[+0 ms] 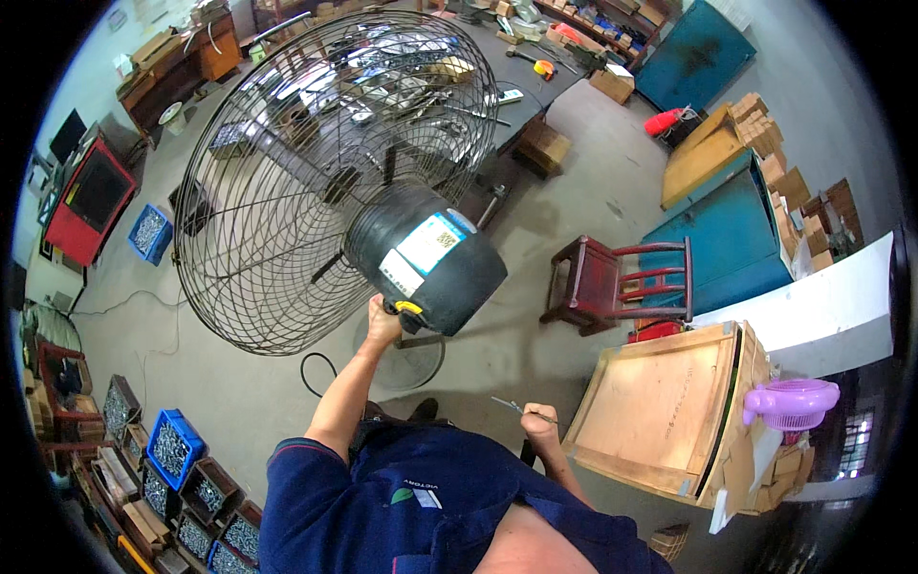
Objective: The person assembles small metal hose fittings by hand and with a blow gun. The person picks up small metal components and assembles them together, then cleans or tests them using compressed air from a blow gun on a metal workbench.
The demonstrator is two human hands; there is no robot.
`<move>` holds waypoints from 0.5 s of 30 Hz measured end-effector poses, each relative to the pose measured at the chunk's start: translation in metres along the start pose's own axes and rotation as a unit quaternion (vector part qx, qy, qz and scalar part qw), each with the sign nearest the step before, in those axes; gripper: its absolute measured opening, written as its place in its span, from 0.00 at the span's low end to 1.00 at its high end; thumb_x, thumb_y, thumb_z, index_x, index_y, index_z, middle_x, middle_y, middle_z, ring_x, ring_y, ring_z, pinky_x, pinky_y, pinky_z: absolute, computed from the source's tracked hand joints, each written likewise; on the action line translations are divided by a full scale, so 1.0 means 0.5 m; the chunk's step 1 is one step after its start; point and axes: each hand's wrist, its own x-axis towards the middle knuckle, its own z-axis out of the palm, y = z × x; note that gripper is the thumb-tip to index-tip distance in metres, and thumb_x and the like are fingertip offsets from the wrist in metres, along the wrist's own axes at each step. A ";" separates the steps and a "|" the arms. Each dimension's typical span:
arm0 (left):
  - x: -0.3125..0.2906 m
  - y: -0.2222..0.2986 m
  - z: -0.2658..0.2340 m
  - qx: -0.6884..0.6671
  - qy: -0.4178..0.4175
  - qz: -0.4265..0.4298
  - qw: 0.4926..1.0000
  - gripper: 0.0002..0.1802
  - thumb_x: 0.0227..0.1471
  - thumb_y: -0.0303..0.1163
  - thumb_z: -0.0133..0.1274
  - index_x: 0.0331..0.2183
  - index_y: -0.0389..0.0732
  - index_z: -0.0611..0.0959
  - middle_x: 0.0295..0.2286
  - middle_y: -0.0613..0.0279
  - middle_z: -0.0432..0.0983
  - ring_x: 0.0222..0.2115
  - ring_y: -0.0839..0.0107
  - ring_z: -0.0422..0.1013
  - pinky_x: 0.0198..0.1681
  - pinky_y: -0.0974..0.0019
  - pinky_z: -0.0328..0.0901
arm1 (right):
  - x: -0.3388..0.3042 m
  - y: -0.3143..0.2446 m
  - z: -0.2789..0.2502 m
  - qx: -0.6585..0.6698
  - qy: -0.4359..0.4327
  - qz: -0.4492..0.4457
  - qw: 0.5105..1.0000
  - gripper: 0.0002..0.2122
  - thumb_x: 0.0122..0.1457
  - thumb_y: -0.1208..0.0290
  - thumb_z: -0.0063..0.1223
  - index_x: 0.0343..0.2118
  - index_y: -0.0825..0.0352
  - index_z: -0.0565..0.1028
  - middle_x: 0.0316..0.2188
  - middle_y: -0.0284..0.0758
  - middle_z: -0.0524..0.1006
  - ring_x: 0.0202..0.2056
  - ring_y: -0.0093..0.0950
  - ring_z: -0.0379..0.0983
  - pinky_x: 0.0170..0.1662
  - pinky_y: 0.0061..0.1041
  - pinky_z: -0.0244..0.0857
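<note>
A large black pedestal fan stands before me, its wire cage [258, 220] facing away and its black motor housing [430, 263] turned toward me. My left hand [383, 323] is closed at the lower edge of the housing, beside a dark knob and a yellow mark; some fingertips are hidden there. Below, the fan's round base [406, 364] shows behind my forearm. Off to the right, my right hand [541, 424] is closed around a slim grey metal tool [507, 403], whose exact kind is unclear. That tool is apart from the fan.
Behind the cage is a workbench [521, 105] strewn with metal parts and tools. A dark red wooden chair [612, 282] and a wooden crate [660, 411] stand at right, with a purple handheld fan [794, 404] by the crate. Bins of metal parts [174, 450] line the lower left.
</note>
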 end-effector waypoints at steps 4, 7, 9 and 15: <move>-0.006 0.012 -0.007 0.119 0.069 -0.003 0.990 0.14 0.45 0.38 0.47 0.31 0.37 0.72 0.25 0.59 0.69 0.28 0.62 0.66 0.37 0.61 0.60 | 0.002 0.009 0.009 0.013 -0.023 -0.046 0.999 0.08 0.41 0.74 0.42 0.11 0.64 0.59 0.12 0.22 0.54 0.18 0.13 0.49 0.18 0.21 0.43; -0.017 0.187 -0.007 0.035 0.177 0.083 0.980 0.10 0.33 0.29 0.58 0.20 0.35 0.75 0.16 0.58 0.71 0.17 0.64 0.68 0.25 0.66 0.63 | 0.014 -0.004 0.003 0.021 -0.048 -0.073 0.996 0.08 0.42 0.75 0.44 0.12 0.65 0.60 0.11 0.23 0.55 0.17 0.13 0.50 0.18 0.20 0.44; -0.013 0.179 -0.003 0.065 0.204 0.113 0.970 0.09 0.33 0.28 0.58 0.20 0.35 0.75 0.16 0.58 0.72 0.17 0.67 0.68 0.25 0.67 0.63 | 0.022 -0.016 0.000 0.011 -0.056 -0.073 0.996 0.08 0.42 0.75 0.45 0.12 0.66 0.61 0.11 0.23 0.55 0.17 0.13 0.50 0.18 0.19 0.44; 0.010 0.118 -0.042 0.083 -0.061 -0.101 0.990 0.21 0.49 0.38 0.46 0.43 0.38 0.65 0.36 0.55 0.67 0.41 0.57 0.64 0.45 0.60 0.60 | 0.011 0.005 -0.011 -0.020 -0.025 -0.065 0.997 0.06 0.41 0.76 0.43 0.12 0.66 0.61 0.12 0.24 0.54 0.17 0.13 0.50 0.18 0.20 0.44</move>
